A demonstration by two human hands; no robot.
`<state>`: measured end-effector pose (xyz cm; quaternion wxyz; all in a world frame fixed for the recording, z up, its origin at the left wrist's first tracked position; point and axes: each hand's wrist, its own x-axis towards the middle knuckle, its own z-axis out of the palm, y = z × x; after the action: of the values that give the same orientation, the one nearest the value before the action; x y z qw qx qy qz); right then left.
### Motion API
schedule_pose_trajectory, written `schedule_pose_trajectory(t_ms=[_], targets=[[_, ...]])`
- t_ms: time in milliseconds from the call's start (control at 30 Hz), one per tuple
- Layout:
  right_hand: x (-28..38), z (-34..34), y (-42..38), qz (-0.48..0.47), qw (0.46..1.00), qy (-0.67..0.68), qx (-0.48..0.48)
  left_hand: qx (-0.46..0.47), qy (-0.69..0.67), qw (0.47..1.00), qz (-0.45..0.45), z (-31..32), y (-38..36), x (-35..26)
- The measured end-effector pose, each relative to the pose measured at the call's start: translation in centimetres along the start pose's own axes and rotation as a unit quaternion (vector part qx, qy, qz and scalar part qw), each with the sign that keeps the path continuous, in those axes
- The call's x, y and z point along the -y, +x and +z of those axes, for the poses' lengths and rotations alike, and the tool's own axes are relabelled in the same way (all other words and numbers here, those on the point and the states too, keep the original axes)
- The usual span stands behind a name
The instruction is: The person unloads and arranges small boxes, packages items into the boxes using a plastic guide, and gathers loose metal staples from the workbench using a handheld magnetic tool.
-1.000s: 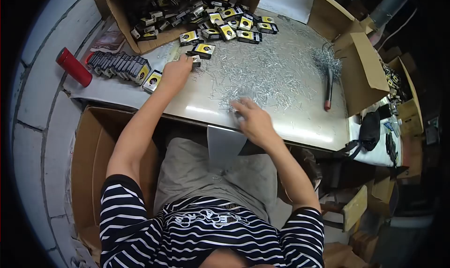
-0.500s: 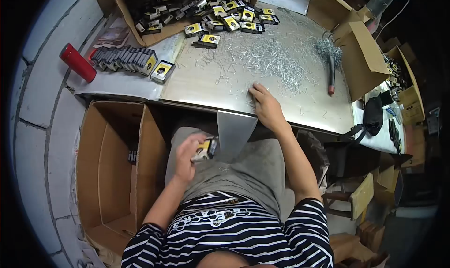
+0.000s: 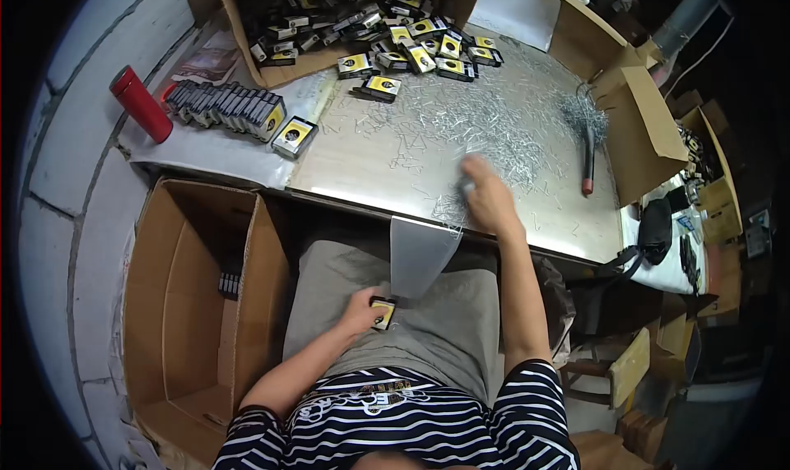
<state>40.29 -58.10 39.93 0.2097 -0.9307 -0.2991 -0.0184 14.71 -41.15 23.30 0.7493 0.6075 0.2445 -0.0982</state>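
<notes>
My left hand [image 3: 360, 312] is closed around a small black-and-yellow box [image 3: 383, 314], held over my lap just below a grey plastic chute [image 3: 421, 260]. That chute hangs from the table's front edge and slopes down toward the box. Over the table, near its front edge, is my right hand [image 3: 492, 203]; its fingertips are blurred by motion, so what they hold, if anything, cannot be made out. A small cluster of thin metal pins [image 3: 447, 209] lies beside it at the top of the chute. Behind it spreads a larger heap of pins [image 3: 481, 129].
Many similar boxes [image 3: 420, 57] spill from a cardboard carton at the back. A row of boxes [image 3: 226, 108] and a red flask [image 3: 141, 106] stand at left. An open carton [image 3: 202, 305] sits left of my legs. A dark-handled tool [image 3: 588, 162] covered in pins lies right.
My left hand has moved right with the box, under the chute's lower end. My right hand has shifted away from the chute, and more pins now lie at the chute's top.
</notes>
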Motion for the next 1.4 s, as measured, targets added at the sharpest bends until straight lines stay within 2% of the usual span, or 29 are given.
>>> schedule_pose_trajectory(t_ms=[67, 100, 133, 200, 233, 267, 333, 367, 400, 467, 500, 533, 600, 633, 667, 700, 767, 800, 967, 1000, 1100, 1200, 1267, 1300, 1400], targets=[[-1.1, 0.0, 0.0, -0.006, 0.992, -0.073, -0.107, 0.114, 0.112, 0.987, -0.008, 1.0, 1.2, 0.3], [-0.5, -0.6, -0.7, 0.045, 0.999, -0.011, -0.010, 0.109, 0.085, 0.990, -0.006, 1.7, 1.3, 0.7], [-1.1, 0.0, -0.6, 0.045, 0.999, -0.013, -0.007, 0.110, 0.082, 0.990, -0.008, 1.8, 1.7, 0.9], [-2.1, 1.7, -1.0, -0.055, 0.997, 0.003, -0.048, 0.131, -0.014, 0.988, -0.077, 1.4, 1.8, 0.7], [-2.2, 1.1, -1.2, -0.017, 0.993, -0.029, -0.114, 0.133, -0.075, 0.982, -0.108, 1.3, 1.4, 0.1], [-2.1, 1.0, -1.5, -0.016, 0.993, -0.029, -0.110, 0.132, -0.077, 0.982, -0.112, 1.4, 0.9, -0.9], [-1.7, 0.9, -1.7, -0.048, 0.995, 0.081, -0.039, 0.136, -0.188, 0.957, -0.176, 1.6, 0.1, -2.3], [-0.1, 0.2, -2.2, -0.059, 0.988, 0.142, 0.002, 0.139, -0.201, 0.954, -0.172, 1.6, 0.0, -2.5], [0.2, 0.3, -2.6, -0.063, 0.987, 0.145, 0.005, 0.134, -0.204, 0.955, -0.171, 1.7, 0.0, -2.2], [-0.2, 0.0, -3.0, 0.021, 0.953, 0.301, -0.037, 0.137, -0.168, 0.968, -0.123, 1.7, 0.5, -1.3], [-2.6, 1.2, -2.8, 0.009, 0.945, 0.319, -0.071, 0.129, -0.176, 0.969, -0.120, 1.7, 0.8, -0.9], [-1.8, 1.7, -2.4, 0.004, 0.945, 0.320, -0.062, 0.130, -0.170, 0.971, -0.106, 1.6, 1.0, -0.6], [2.2, 2.8, -2.5, 0.002, 0.981, 0.117, -0.152, 0.130, -0.159, 0.973, -0.100, 1.7, 0.6, -0.2], [5.0, 3.2, -2.9, 0.017, 0.985, 0.133, -0.109, 0.124, -0.165, 0.973, -0.107, 1.8, 0.5, -0.3], [6.6, 4.2, -3.6, -0.011, 0.993, 0.051, -0.105, 0.120, -0.170, 0.972, -0.110, 1.9, 0.6, -0.5], [7.8, 5.5, -4.4, -0.032, 0.990, 0.056, -0.124, 0.104, -0.151, 0.975, -0.128, 1.9, 0.5, -0.6], [9.5, 5.4, -7.2, -0.055, 0.992, 0.037, -0.104, 0.114, -0.158, 0.973, -0.120, 1.8, 0.2, -1.2], [10.2, 4.7, -8.0, -0.034, 0.996, 0.034, -0.072, 0.119, -0.176, 0.970, -0.117, 1.7, -0.1, -1.1], [11.9, -2.5, -10.9, -0.063, 0.977, 0.146, -0.143, 0.158, -0.161, 0.969, -0.105, 1.7, 0.2, -0.2], [11.6, -2.7, -11.4, -0.067, 0.968, 0.175, -0.169, 0.155, -0.146, 0.972, -0.101, 1.8, 0.2, -0.1], [10.0, -1.8, -13.6, -0.037, 0.954, 0.245, -0.170, 0.142, -0.180, 0.968, -0.102, 2.0, -0.2, -0.3], [8.9, 0.6, -16.2, 0.040, 0.960, 0.264, -0.089, 0.131, -0.218, 0.963, -0.090, 2.2, -0.5, -0.6], [8.7, 2.0, -17.6, 0.057, 0.960, 0.268, -0.050, 0.119, -0.229, 0.963, -0.079, 2.1, -0.7, -0.9], [8.7, 3.2, -18.3, 0.072, 0.943, 0.318, -0.061, 0.133, -0.220, 0.964, -0.069, 1.9, -0.8, -1.1], [8.5, 5.0, -19.7, 0.107, 0.929, 0.351, -0.047, 0.141, -0.210, 0.966, -0.059, 1.4, -0.7, -0.3]])
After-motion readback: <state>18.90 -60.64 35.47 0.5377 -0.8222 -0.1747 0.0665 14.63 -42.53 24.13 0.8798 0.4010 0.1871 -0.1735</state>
